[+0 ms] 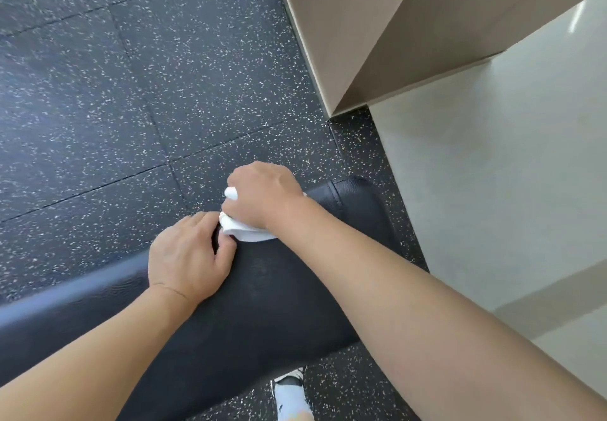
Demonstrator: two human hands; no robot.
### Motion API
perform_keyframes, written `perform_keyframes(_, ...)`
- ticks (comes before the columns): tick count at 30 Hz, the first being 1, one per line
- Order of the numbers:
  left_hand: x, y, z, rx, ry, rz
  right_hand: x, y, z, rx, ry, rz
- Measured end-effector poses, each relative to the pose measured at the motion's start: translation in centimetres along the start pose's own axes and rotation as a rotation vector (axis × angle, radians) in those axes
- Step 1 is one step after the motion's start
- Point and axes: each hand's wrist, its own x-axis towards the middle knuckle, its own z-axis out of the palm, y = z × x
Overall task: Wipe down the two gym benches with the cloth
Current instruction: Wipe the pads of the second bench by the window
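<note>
A bunched white cloth (243, 228) is gripped in the closed right hand (262, 195) and pressed onto the black padded bench (262, 296), near its far end. Just beside it, the left hand (189, 256) is laid palm down on the bench's edge with fingers curled over it, holding nothing. The bench is surrounded by black speckled rubber flooring (115, 92); a beige wall (361, 26) is seen beyond.

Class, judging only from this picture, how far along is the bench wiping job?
Done: nothing can be confirmed; the black bench pad shows no clear wiped area. In hand: the right hand presses the white cloth on the pad's far edge, while the left hand rests beside it. Left: a second bench, not in view.
</note>
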Motion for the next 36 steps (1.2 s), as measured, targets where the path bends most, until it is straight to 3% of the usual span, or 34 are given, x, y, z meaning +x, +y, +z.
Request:
perform_keyframes(6, 0.0, 0.2, -0.2, -0.014, -0.057, -0.013, -3.1, 8.0, -3.5, -0.06, 0.105, 0.134)
perform_keyframes(12, 0.5, -0.1, -0.9, 0.039, -0.188, 0.001, -1.8, 5.4, -2.2, -0.179, 0.067, 0.171)
perform_keyframes(18, 0.0, -3.2, -1.2, -0.095, -0.222, 0.098, 0.2, -2.6, 1.5, -0.202, 0.004, 0.134)
perform_keyframes(22, -3.4, -10.1, -2.9, -0.059, -0.204, 0.092, 1.5, -8.1, 3.9, -0.234, -0.029, 0.118)
perform_keyframes(31, -12.5, -29.7, -7.0, -0.012, -0.165, -0.115, 5.2, -23.4, 12.5, -0.22, -0.077, 0.0)
perform_keyframes(36, -14.3, -33.7, -6.7, -0.004, -0.05, -0.196, 7.9, -34.0, 18.3, -0.129, -0.084, -0.115)
